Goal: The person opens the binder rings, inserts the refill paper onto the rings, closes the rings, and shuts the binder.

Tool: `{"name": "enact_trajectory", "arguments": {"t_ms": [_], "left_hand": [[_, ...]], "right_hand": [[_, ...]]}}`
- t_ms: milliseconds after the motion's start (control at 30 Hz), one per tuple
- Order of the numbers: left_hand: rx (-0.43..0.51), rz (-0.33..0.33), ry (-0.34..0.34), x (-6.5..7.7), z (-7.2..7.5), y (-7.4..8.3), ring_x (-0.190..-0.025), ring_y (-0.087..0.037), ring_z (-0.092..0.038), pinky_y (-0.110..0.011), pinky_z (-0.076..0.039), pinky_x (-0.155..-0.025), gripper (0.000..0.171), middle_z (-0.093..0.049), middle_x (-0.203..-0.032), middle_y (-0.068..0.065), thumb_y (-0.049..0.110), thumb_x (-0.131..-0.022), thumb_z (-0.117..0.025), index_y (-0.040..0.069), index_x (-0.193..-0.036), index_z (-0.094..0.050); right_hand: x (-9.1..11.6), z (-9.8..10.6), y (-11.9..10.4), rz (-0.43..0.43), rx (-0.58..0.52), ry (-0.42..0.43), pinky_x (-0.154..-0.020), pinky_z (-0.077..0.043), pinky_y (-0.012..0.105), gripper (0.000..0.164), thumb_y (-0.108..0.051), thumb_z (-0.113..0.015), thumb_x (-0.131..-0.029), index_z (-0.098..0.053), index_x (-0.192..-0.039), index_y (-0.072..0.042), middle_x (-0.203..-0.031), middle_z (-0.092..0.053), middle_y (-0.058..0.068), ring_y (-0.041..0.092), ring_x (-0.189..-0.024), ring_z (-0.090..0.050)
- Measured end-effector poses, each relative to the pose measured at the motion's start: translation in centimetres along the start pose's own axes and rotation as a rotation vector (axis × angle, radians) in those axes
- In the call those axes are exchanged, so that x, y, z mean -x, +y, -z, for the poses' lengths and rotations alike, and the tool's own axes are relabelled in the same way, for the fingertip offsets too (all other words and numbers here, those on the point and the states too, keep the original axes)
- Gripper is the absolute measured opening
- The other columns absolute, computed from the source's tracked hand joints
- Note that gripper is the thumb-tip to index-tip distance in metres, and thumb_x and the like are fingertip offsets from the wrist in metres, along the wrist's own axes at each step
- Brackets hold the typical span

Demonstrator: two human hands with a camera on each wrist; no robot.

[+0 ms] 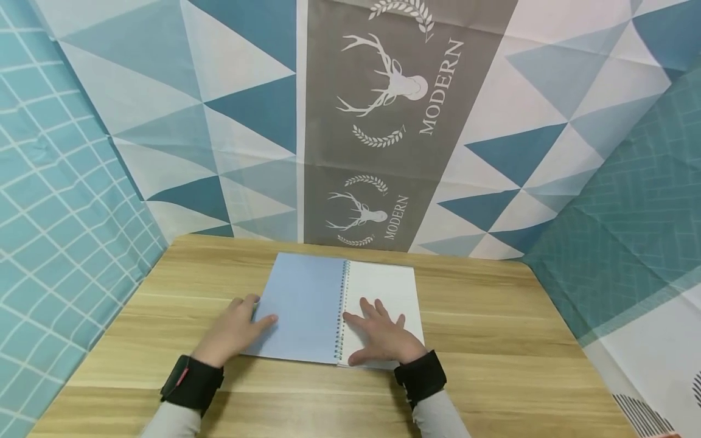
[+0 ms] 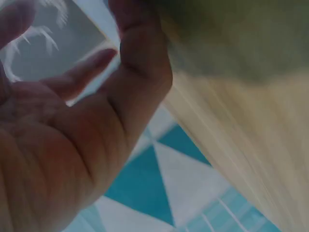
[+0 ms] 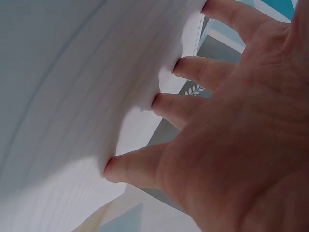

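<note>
An opened spiral notebook lies on the wooden table, its blue cover (image 1: 306,304) spread to the left and a white lined page (image 1: 383,280) on the right of the wire binding (image 1: 341,310). My left hand (image 1: 232,328) is at the cover's left edge, thumb over the blue surface and the other fingers beside the edge. On the white page, my right hand (image 1: 383,337) rests with its fingers spread. Seen from the right wrist, several fingertips (image 3: 113,169) press on the lined paper (image 3: 63,121). The left wrist view shows the left palm (image 2: 58,130) with its fingers bent a little.
The notebook sits near the table's (image 1: 482,340) back edge, close to a wall cloth (image 1: 356,121) printed with triangles and deer heads. Blue grid cloth (image 1: 66,213) hangs at the left, and green cloth (image 1: 630,213) at the right.
</note>
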State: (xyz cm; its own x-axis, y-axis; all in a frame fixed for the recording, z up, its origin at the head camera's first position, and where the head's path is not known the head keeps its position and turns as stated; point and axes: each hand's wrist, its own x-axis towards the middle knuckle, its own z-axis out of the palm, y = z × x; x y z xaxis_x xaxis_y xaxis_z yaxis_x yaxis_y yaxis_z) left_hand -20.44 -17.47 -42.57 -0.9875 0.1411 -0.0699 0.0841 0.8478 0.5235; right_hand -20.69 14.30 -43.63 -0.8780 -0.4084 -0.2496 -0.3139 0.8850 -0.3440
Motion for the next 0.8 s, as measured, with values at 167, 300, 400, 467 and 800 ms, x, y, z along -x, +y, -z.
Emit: {"name": "enact_trajectory", "arguments": {"t_ms": [167, 300, 400, 467, 800], "left_hand": [[0.061, 0.102, -0.033, -1.6, 0.6, -0.8, -0.076, -0.025, -0.057, -0.035, -0.045, -0.065, 0.04, -0.065, -0.093, -0.018, 0.024, -0.096, -0.068, -0.008, -0.117, -0.057], [0.057, 0.139, -0.034, -1.9, 0.6, -0.9, -0.072, -0.025, -0.057, -0.032, -0.042, -0.061, 0.032, -0.064, -0.088, -0.017, 0.022, -0.095, -0.068, -0.005, -0.107, -0.056], [0.048, 0.15, -0.041, -1.8, 0.7, -0.8, -0.071, -0.026, -0.057, -0.033, -0.042, -0.059, 0.032, -0.064, -0.089, -0.018, 0.022, -0.094, -0.067, -0.006, -0.106, -0.056], [0.057, 0.156, -0.049, -1.8, 0.7, -0.9, -0.07, -0.026, -0.057, -0.032, -0.042, -0.059, 0.032, -0.064, -0.089, -0.018, 0.021, -0.095, -0.067, -0.007, -0.107, -0.057], [0.185, 0.195, -0.102, -2.2, 0.9, -1.7, -0.068, -0.021, -0.06, -0.03, -0.051, -0.058, 0.02, -0.062, -0.09, -0.014, 0.014, -0.095, -0.068, -0.002, -0.103, -0.059]], "right_hand": [[0.2, 0.1, 0.1, 0.004, -0.01, 0.006, -0.102, -0.016, 0.089, 0.092, -0.055, -0.086, -0.073, -0.047, -0.153, -0.032, -0.17, -0.022, 0.015, 0.048, -0.156, -0.015], [0.2, 0.0, 0.2, 0.015, -0.017, -0.002, -0.103, -0.015, 0.089, 0.093, -0.055, -0.085, -0.074, -0.045, -0.154, -0.032, -0.17, -0.02, 0.014, 0.047, -0.157, -0.013], [0.1, 0.0, 0.2, 0.025, -0.009, -0.007, -0.102, -0.015, 0.089, 0.095, -0.056, -0.085, -0.074, -0.042, -0.155, -0.032, -0.17, -0.02, 0.014, 0.048, -0.157, -0.013], [0.0, 0.0, 0.1, 0.026, 0.006, -0.004, -0.102, -0.016, 0.089, 0.097, -0.056, -0.084, -0.074, -0.04, -0.156, -0.03, -0.17, -0.02, 0.014, 0.047, -0.156, -0.014], [0.3, 0.2, 1.0, -0.045, -0.016, -0.01, -0.107, -0.014, 0.086, 0.101, -0.059, -0.081, -0.077, -0.034, -0.16, -0.024, -0.171, -0.016, 0.014, 0.045, -0.158, -0.012]]}}
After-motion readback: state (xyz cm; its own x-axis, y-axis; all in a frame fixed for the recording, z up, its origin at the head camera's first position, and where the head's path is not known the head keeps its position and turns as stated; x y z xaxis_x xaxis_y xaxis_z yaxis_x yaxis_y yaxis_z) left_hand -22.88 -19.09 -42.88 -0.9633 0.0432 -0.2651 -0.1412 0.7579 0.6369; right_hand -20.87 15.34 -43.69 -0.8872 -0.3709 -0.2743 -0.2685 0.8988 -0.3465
